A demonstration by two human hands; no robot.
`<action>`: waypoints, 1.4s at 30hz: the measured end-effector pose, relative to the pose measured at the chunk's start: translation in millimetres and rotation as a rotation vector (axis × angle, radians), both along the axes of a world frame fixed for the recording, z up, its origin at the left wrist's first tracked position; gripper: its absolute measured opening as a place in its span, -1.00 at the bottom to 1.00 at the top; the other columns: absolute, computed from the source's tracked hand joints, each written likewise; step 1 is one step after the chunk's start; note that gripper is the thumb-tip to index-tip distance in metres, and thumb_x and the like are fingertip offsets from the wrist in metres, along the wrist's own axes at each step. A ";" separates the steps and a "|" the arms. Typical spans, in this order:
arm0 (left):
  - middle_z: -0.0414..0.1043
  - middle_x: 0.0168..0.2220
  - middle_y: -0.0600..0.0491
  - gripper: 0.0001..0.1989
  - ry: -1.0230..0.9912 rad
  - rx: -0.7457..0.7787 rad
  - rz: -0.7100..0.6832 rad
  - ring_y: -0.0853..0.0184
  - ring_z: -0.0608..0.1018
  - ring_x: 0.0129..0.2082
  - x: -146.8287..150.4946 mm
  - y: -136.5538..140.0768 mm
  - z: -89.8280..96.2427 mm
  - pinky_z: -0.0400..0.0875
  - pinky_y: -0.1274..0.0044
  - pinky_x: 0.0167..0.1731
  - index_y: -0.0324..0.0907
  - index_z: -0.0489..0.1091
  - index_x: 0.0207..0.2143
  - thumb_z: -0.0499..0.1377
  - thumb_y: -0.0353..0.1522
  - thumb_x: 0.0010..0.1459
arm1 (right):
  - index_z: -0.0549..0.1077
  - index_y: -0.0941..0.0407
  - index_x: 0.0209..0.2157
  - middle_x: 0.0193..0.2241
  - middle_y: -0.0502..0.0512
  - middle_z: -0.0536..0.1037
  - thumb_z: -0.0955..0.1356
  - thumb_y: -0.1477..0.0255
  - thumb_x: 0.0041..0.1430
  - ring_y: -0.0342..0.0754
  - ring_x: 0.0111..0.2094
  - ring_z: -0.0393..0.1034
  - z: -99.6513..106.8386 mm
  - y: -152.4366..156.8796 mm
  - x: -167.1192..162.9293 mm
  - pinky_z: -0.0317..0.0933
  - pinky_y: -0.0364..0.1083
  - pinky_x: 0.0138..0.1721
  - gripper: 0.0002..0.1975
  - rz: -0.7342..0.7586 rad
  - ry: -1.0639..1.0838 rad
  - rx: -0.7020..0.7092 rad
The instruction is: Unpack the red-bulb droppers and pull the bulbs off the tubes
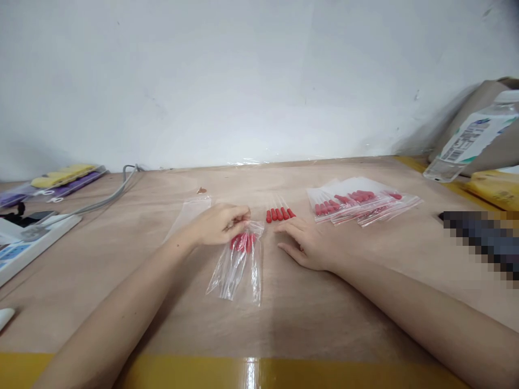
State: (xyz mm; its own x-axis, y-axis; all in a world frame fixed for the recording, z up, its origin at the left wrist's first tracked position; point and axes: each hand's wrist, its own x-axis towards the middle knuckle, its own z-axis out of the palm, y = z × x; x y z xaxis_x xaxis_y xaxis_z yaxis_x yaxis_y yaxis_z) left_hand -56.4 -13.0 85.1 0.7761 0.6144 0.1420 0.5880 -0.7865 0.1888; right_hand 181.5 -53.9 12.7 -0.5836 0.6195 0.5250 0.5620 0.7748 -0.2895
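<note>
My left hand pinches the top of a clear zip bag, whose lower part spreads toward me over the table. Red rubber bulbs show inside it just below my fingers. Beyond the bag lies a row of several glass droppers with red bulbs, their thin tubes pointing at the wall. My right hand rests on the table just in front of this row, thumb and fingers apart, nothing in it. Its fingertips are close to the rightmost bulb; whether they touch is unclear.
Filled zip bags of red-bulbed droppers overlap at the right. A flat clear bag lies behind my left forearm. At the left are a power strip with a grey cable and yellow-and-purple packs; a plastic bottle leans at far right.
</note>
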 end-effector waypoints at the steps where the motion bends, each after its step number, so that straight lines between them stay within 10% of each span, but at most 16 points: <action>1: 0.27 -0.58 0.14 -0.88 0.008 -0.043 0.052 0.43 0.30 -0.59 -3.0 2.0 2.3 0.13 0.60 -0.53 -0.19 0.25 -0.44 -0.02 -0.37 0.12 | 0.31 0.15 -0.16 -0.21 0.16 0.45 0.25 0.49 0.11 -0.01 -0.15 0.29 -0.7 0.6 -0.1 0.16 0.00 -0.13 -0.78 0.001 -0.014 0.005; 8: 0.31 -0.57 0.14 -0.85 -0.057 -0.430 0.376 0.43 0.36 -0.59 -26.1 19.0 -0.9 0.19 0.62 -0.58 -0.19 0.24 -0.48 0.06 -0.28 0.03 | 0.38 0.14 -0.42 -0.44 0.06 0.46 0.23 0.41 0.17 -0.09 -0.32 0.28 -0.3 0.8 -0.1 0.07 -0.05 -0.22 -0.85 -0.014 -0.064 0.015; 23: 0.46 -0.40 0.05 -0.77 -0.600 -1.103 0.456 0.48 0.47 -0.57 5.1 9.1 -30.4 0.45 0.60 -0.51 -0.28 0.39 -0.38 0.26 -0.31 -0.08 | 0.45 0.09 -0.34 -0.41 0.02 0.50 0.34 0.15 -0.01 -0.11 -0.37 0.32 3.5 -3.6 11.8 -0.08 -0.07 -0.31 -0.69 -0.135 -0.098 -0.012; 34: 0.45 -0.39 0.03 -0.59 -0.474 -0.976 0.219 0.48 0.42 -0.54 9.8 2.5 -50.3 0.34 0.64 -0.57 -0.22 0.40 -0.17 0.28 -0.24 -0.09 | 0.45 0.07 -0.25 -0.35 0.05 0.47 0.33 0.20 0.06 -0.08 -0.28 0.32 2.5 3.6 22.0 0.05 -0.07 -0.25 -0.72 -0.079 -0.085 -0.159; 42: 0.33 -0.49 0.13 -0.77 -0.369 -0.630 0.171 0.42 0.42 -0.46 19.5 -12.0 -42.7 0.31 0.60 -0.49 -0.21 0.22 -0.43 0.22 -0.29 -0.03 | 0.44 0.07 -0.21 -0.30 0.10 0.44 0.31 0.21 0.08 -0.07 -0.27 0.30 -8.6 3.9 25.2 0.13 -0.06 -0.25 -0.71 -0.045 -0.021 -0.132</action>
State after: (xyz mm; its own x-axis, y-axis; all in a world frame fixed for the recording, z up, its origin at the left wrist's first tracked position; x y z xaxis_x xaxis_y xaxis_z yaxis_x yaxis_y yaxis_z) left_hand -36.9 -25.1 42.4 0.6327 0.7731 -0.0441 0.5037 -0.3676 0.7818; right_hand 206.7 -50.0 4.0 -0.5634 0.7083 0.4254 0.6023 0.7045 -0.3753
